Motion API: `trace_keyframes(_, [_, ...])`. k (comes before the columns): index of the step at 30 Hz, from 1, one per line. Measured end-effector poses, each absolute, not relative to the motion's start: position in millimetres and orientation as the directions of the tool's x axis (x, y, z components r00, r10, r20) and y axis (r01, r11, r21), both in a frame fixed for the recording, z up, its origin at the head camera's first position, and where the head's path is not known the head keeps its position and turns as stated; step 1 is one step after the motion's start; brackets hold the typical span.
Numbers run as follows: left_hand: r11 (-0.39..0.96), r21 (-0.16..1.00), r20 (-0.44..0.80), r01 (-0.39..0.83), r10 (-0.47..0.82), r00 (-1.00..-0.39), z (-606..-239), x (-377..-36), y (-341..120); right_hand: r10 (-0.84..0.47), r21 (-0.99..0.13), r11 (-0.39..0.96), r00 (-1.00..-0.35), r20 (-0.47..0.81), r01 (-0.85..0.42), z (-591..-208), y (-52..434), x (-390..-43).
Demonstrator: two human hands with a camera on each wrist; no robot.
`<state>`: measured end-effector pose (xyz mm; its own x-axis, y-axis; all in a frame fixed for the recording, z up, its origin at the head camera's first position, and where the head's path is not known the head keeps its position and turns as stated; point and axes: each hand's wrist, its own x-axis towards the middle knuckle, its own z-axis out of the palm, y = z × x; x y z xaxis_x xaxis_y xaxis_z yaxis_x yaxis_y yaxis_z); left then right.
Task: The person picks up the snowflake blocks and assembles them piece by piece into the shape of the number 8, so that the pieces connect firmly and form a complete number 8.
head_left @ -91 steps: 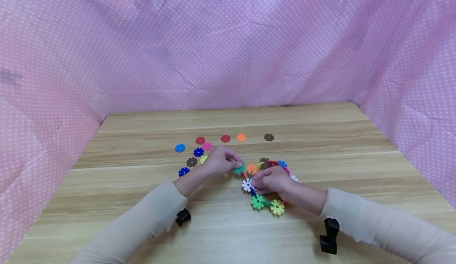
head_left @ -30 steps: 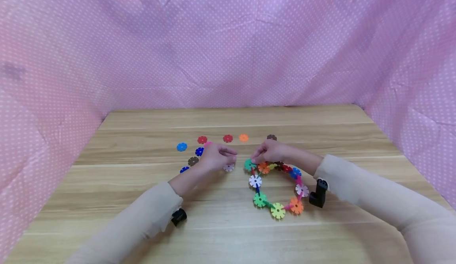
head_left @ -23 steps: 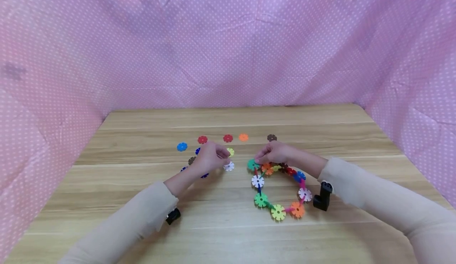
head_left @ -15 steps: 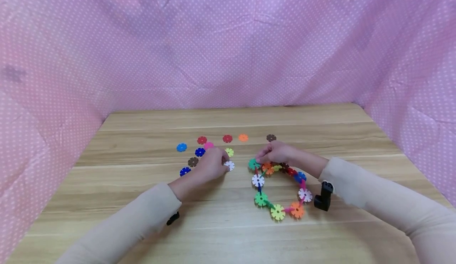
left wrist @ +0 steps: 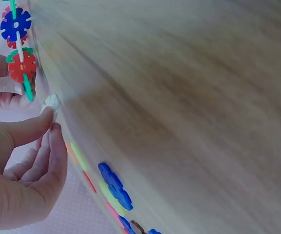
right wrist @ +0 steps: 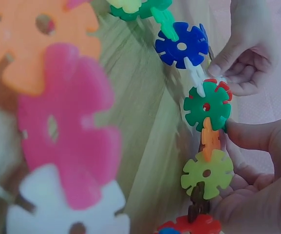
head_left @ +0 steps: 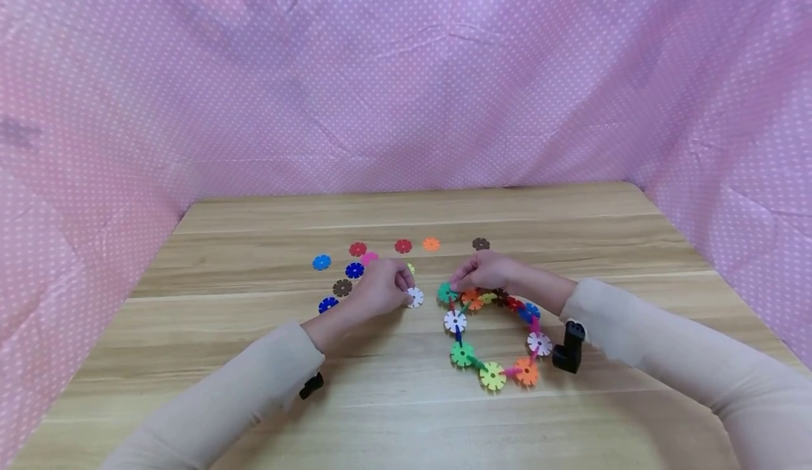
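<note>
My left hand pinches a white notched plastic disc between thumb and fingertips, just left of the ring of linked discs. The left wrist view shows that white disc nearly edge-on at the fingertips. My right hand pinches the ring at its far-left part, its fingertips at a teal-green disc. The ring is made of many-coloured discs slotted together, among them a yellow disc at the near side. In the right wrist view the thumb lies beside a green disc.
Loose flat discs lie beyond and left of my left hand, including a light blue disc, a brown disc and a red disc. Another brown disc lies behind my right hand. Pink dotted cloth surrounds the wooden table.
My left hand has left the teal-green disc and taken hold of the loose white disc, shifting it slightly right. My right hand has moved from the ring's white disc to the teal-green one.
</note>
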<state>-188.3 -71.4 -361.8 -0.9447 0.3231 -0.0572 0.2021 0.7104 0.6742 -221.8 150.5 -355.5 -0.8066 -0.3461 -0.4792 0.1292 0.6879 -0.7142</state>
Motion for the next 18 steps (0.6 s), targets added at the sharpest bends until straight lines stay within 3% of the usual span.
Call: trace_keyframes(18, [0.654, 0.706, 0.034, 0.272, 0.353, -0.935, -361, -186, -68, -0.361, -0.715, 0.692, -0.810, -0.462, 0.100, -356, 139, -217])
